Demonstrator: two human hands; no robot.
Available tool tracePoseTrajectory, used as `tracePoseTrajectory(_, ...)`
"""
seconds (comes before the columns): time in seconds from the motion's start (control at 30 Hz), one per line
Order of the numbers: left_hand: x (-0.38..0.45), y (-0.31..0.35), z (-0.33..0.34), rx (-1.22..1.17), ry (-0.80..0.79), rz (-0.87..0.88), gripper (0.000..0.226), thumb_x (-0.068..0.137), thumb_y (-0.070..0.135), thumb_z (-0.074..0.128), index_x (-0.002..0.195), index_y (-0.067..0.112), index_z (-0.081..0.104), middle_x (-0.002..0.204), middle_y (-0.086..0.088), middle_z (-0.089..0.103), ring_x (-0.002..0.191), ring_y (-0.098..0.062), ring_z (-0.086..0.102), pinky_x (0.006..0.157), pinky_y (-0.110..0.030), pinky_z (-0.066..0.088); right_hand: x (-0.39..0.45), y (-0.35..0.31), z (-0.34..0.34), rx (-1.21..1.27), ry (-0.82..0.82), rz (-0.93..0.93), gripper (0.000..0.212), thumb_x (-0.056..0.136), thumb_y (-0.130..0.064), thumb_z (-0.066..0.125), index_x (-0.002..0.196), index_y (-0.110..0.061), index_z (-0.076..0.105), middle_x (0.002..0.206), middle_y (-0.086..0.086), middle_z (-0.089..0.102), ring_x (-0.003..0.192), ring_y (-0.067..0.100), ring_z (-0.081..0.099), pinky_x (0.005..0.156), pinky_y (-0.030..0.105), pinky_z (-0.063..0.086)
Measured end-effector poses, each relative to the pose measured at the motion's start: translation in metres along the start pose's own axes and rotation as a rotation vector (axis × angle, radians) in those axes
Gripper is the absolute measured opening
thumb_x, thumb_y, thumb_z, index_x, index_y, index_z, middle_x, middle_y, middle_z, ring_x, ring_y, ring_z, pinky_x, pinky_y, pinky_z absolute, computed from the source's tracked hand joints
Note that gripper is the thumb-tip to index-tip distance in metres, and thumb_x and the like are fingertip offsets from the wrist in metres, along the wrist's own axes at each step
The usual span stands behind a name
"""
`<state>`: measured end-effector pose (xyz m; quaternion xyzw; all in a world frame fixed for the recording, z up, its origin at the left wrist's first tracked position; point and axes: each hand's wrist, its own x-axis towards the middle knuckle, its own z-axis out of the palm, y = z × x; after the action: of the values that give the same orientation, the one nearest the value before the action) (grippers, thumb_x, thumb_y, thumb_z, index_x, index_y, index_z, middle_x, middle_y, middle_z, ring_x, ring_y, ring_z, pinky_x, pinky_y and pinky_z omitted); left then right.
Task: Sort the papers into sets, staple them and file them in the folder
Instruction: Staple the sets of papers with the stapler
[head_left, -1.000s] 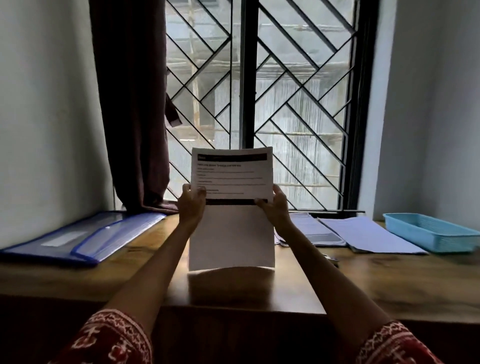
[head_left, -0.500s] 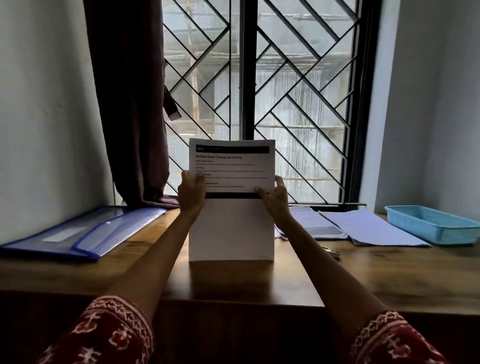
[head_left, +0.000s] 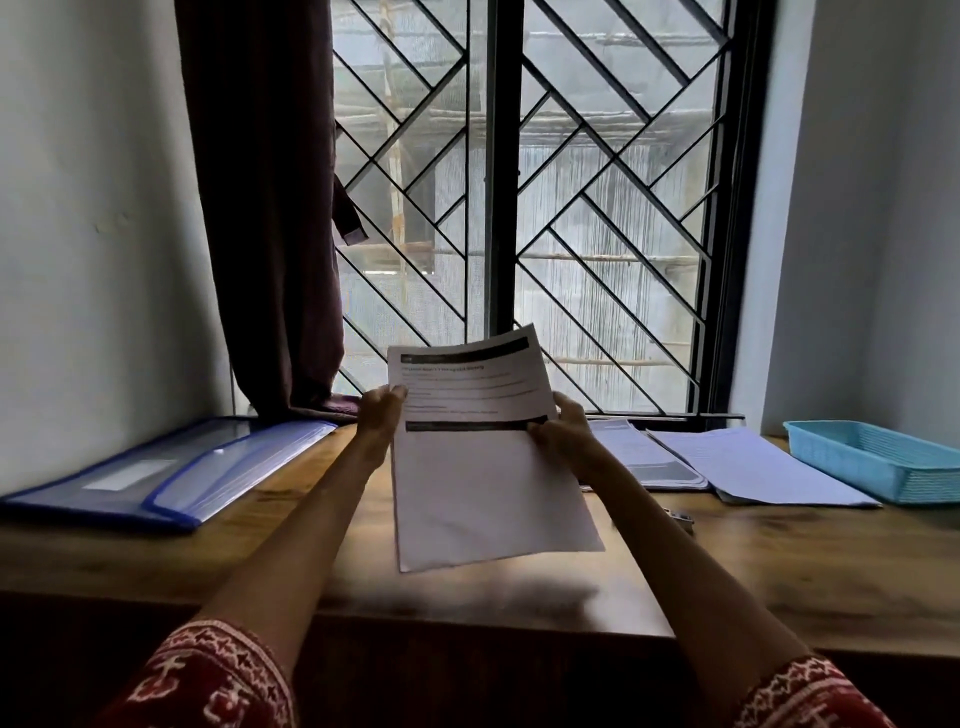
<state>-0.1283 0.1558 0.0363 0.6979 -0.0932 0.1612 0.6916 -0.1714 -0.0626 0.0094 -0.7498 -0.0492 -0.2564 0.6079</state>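
The left hand (head_left: 382, 415) and the right hand (head_left: 563, 434) hold a set of printed papers (head_left: 483, 457) by its two side edges, lifted above the middle of the wooden bench (head_left: 467, 592) and tilted so its top leans to the right. The right hand pinches the right edge, thumb on the front of the sheet beside the lower black bar. The left hand's fingers curl against the left edge at about the same height. Left of the held papers a blue folder (head_left: 171, 475) lies flat on the bench, its flap toward the curtain (head_left: 265, 208). Right of the held papers two more stacks of paper (head_left: 727, 460) lie side by side, and beyond them sits a light-blue plastic tray (head_left: 878, 460). A small metal object shows just past the right forearm, too hidden to identify
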Motion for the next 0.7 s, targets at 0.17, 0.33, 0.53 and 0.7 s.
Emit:
tracePoseTrajectory(0.17,0.012,-0.022,0.004,-0.226,-0.134,-0.250,0.030,0.096,0.029,0.049,0.116,0.007,0.054,0.105,-0.012,0.061,0.097,-0.025,0.059,0.084,-0.038,0.050,-0.007,0.015,0.005,0.089,-0.060,-0.029,0.037,0.058,-0.004,0.055,0.094,-0.012,0.055,0.082,0.003,0.060,0.071,0.011,0.055,0.058,0.018,0.047)
tracePoseTrajectory(0.33,0.016,0.018,0.011,-0.206,-0.032,0.020,0.038,0.094,0.026,0.054,0.118,-0.003,0.057,0.097,-0.011,0.058,0.088,-0.019,0.056,0.068,-0.029,0.049,0.009,-0.008,0.013,0.059,0.135,-0.109,0.031,0.059,-0.013,0.056,0.090,-0.014,0.054,0.087,0.014,0.059,0.078,0.022,0.054,0.067,0.035,0.046)
tracePoseTrajectory(0.53,0.021,0.058,0.014,-0.122,-0.053,0.225,0.026,0.094,0.025,0.054,0.105,0.003,0.061,0.083,-0.007,0.059,0.075,-0.019,0.057,0.059,-0.020,0.049,0.019,-0.028,0.016,0.119,0.218,-0.149,0.038,0.068,-0.004,0.062,0.106,-0.006,0.058,0.096,0.014,0.061,0.083,0.023,0.058,0.075,0.040,0.053)
tracePoseTrajectory(0.7,0.003,0.002,0.015,0.041,-0.052,0.181,0.025,0.093,0.026,0.056,0.107,0.007,0.063,0.090,-0.011,0.058,0.083,-0.017,0.053,0.068,-0.028,0.041,0.001,0.015,0.023,0.143,0.175,-0.020,0.033,0.079,0.011,0.058,0.105,-0.009,0.056,0.099,0.016,0.061,0.088,0.028,0.058,0.074,0.042,0.054)
